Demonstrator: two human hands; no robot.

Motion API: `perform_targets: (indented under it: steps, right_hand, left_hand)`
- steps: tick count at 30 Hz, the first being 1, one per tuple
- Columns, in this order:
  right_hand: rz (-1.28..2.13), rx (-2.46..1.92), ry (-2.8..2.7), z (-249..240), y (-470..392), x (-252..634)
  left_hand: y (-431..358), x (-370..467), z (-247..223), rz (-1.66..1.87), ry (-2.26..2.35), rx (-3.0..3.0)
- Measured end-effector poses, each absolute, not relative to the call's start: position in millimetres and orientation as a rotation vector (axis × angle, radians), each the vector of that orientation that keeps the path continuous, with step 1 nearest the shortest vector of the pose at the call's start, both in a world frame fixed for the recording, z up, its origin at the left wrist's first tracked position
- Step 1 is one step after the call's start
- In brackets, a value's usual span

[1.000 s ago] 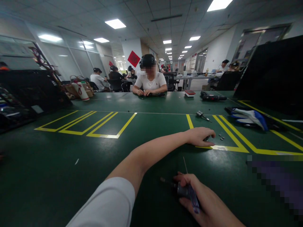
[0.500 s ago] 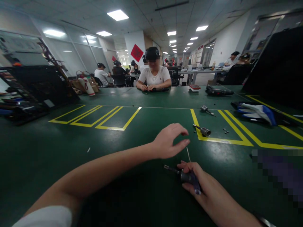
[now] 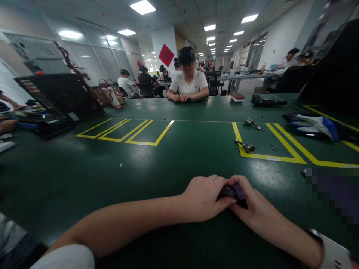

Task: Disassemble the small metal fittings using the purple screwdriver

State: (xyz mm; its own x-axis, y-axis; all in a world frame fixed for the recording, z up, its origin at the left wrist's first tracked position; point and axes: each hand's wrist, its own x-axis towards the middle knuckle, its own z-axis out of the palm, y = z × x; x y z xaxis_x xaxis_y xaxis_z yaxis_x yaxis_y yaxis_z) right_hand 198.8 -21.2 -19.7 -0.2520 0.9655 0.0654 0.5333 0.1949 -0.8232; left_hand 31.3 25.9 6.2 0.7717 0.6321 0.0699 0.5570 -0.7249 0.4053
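Note:
My left hand point(image 3: 209, 198) is closed around a dark cylindrical tool part point(image 3: 226, 192), its fingertips meeting those of the other hand. My right hand point(image 3: 249, 198) grips the same tool from the right, with a purple piece point(image 3: 239, 190) showing between thumb and fingers. A thin pin sticks up above the fingertips. Most of the tool is hidden by both hands. Beyond them, a metal socket-like bit point(image 3: 248, 147) lies on the yellow tape, and a second bit point(image 3: 252, 123) lies farther back. Several small metal pieces point(image 3: 274, 148) are to their right.
The green table point(image 3: 157, 168) carries yellow tape outlines. Blue-white gloves point(image 3: 315, 125), a black tool point(image 3: 267, 101) and a red-white box point(image 3: 238, 97) are at the right. A person point(image 3: 188, 80) sits opposite. Dark equipment point(image 3: 64, 101) and another person's hand point(image 3: 7, 126) are at the left.
My left hand has moved down and right and closed on the tool held by my right hand. The view has shifted, showing another person's hand and clothing at the left.

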Motion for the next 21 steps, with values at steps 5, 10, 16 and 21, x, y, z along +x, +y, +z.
perform_targets:
  steps: [5,10,16,21]
  right_hand:
    - [0.948,-1.427,-1.897,-14.8,-20.2,199.6]
    - [0.997,-1.47,-1.903,-14.8,-20.6,200.1]
    - [1.046,-1.235,-2.053,-21.0,-35.4,184.7]
    - [1.174,-1.218,-1.904,-11.0,-39.6,185.3]
  left_hand:
    - [31.0,25.6,4.0,0.447,0.895,2.481]
    - [56.1,9.2,-7.7,0.785,0.955,2.096]
    - [82.0,13.8,-21.6,1.108,0.897,1.525]
    - [79.1,17.0,-20.9,1.072,0.809,1.516]
